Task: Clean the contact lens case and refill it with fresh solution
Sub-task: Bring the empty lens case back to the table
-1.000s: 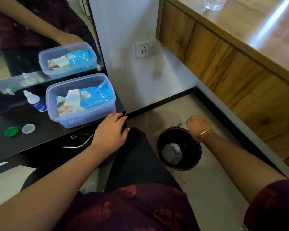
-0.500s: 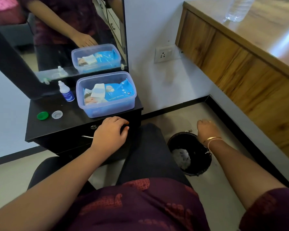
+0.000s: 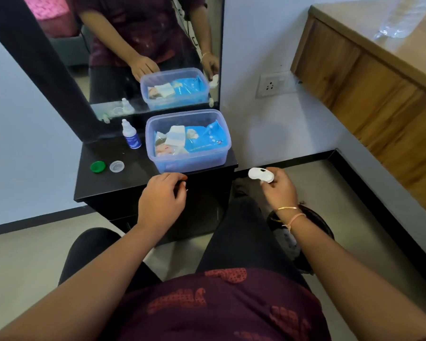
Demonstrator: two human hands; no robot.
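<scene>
Two loose caps, green cap [image 3: 97,166] and clear cap [image 3: 116,166], sit left on the black table [image 3: 103,190], solution bottle [image 3: 131,134] farther back. Right hand [image 3: 278,190] pinches the white lens case [image 3: 261,175] right of the table; left hand [image 3: 161,201] hangs half-curled, empty, at the near edge.

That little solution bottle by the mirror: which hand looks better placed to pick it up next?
The left hand. It is empty and hovers over the black table's front edge, on the solution bottle's side. The right hand is off the table's right edge, already holding the white lens case.
</scene>
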